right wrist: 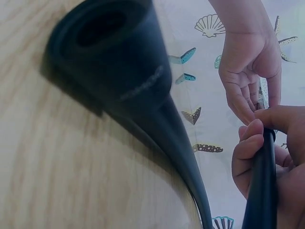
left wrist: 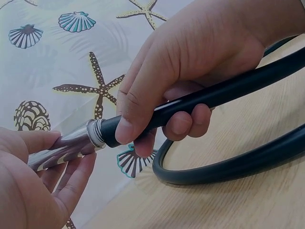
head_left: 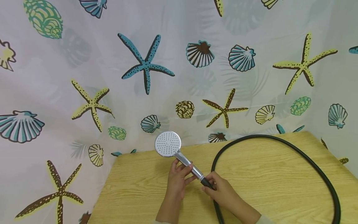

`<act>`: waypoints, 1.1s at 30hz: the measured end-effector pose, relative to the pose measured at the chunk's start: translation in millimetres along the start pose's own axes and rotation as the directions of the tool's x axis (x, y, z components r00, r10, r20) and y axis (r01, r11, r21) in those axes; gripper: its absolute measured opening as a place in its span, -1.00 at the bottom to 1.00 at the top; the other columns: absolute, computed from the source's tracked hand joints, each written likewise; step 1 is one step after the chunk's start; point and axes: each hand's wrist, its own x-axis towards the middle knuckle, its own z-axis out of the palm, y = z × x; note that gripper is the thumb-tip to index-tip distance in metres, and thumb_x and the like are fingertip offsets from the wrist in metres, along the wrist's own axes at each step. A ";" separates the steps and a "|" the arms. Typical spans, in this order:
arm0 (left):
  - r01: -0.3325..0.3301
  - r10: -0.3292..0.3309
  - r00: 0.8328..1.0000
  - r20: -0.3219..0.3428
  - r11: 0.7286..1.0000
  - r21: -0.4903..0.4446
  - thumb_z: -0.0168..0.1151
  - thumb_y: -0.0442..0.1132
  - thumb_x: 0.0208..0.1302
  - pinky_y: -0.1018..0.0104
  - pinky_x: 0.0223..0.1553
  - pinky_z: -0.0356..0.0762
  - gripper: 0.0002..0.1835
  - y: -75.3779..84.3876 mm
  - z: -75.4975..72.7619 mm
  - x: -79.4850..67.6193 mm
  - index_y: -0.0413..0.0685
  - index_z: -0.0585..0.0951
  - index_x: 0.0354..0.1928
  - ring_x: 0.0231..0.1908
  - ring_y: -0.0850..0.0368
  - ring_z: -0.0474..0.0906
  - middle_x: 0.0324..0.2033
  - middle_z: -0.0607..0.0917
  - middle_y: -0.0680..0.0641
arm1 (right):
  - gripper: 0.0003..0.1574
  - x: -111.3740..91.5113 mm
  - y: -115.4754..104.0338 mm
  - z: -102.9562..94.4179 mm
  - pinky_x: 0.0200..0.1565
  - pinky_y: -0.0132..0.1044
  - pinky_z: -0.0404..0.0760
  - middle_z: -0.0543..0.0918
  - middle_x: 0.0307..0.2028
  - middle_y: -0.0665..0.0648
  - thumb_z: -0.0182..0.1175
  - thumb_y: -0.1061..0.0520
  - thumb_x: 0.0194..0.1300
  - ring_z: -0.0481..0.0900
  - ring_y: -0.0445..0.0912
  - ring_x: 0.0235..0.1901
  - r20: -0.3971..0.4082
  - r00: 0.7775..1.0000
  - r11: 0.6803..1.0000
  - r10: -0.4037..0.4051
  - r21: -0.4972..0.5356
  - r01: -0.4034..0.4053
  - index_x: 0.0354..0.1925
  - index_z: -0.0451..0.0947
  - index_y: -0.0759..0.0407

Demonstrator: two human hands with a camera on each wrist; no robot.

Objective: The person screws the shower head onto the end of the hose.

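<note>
A chrome shower head (head_left: pixel 167 143) with a round white spray face is tilted up to the left above the table. My left hand (head_left: pixel 176 180) holds its handle (head_left: pixel 197 172), thumb on one side and fingers on the other. At the handle's lower end, silver threads (left wrist: pixel 97 132) show beside the end of a black hose (left wrist: pixel 190 106). My right hand (head_left: pixel 223 189) grips that hose end, thumb and fingers curled round it. Whether the hose covers part of the threads, I cannot tell. The hose's other end, a flared black connector (right wrist: pixel 128 71), shows large in the right wrist view.
The hose loops (head_left: pixel 316 163) widely over the right side of a light wood-grain table (head_left: pixel 134 183). Behind and at both sides hangs a white curtain (head_left: pixel 179 28) printed with starfish and shells.
</note>
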 end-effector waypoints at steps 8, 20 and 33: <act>-0.008 0.008 1.000 0.002 1.000 -0.008 0.37 -0.32 0.29 0.05 -0.06 0.79 -0.35 -0.6 -1.0 1.7 0.07 0.35 0.38 -0.08 0.11 0.70 0.06 0.67 -0.13 | -0.71 -2.2 -3.2 -1.0 -0.54 -0.47 0.54 0.63 -0.23 0.07 0.22 0.08 0.45 0.53 -0.24 -0.55 -0.003 1.000 1.000 -0.017 -0.005 0.017 0.05 0.44 0.12; -0.004 0.004 1.000 0.011 1.000 0.006 0.36 -0.31 0.29 0.04 -0.05 0.78 -0.33 0.8 0.8 -0.5 0.05 0.33 0.40 -0.08 0.12 0.70 0.06 0.68 -0.11 | -0.71 -1.9 -4.8 -0.4 -0.60 -0.52 0.49 0.63 -0.24 0.06 0.22 0.05 0.46 0.55 -0.18 -0.58 -0.010 0.999 0.999 -0.030 -0.011 0.030 0.05 0.46 0.12; -0.009 0.009 1.000 0.022 1.000 -0.004 0.36 -0.30 0.30 0.04 -0.04 0.78 -0.27 0.0 0.7 -0.5 0.02 0.27 0.46 -0.08 0.13 0.71 0.09 0.67 -0.14 | -0.70 -0.9 -5.7 -1.1 -0.61 -0.51 0.50 0.64 -0.24 0.06 0.22 0.02 0.46 0.56 -0.16 -0.58 -0.013 1.000 1.000 -0.020 -0.009 0.020 0.04 0.48 0.13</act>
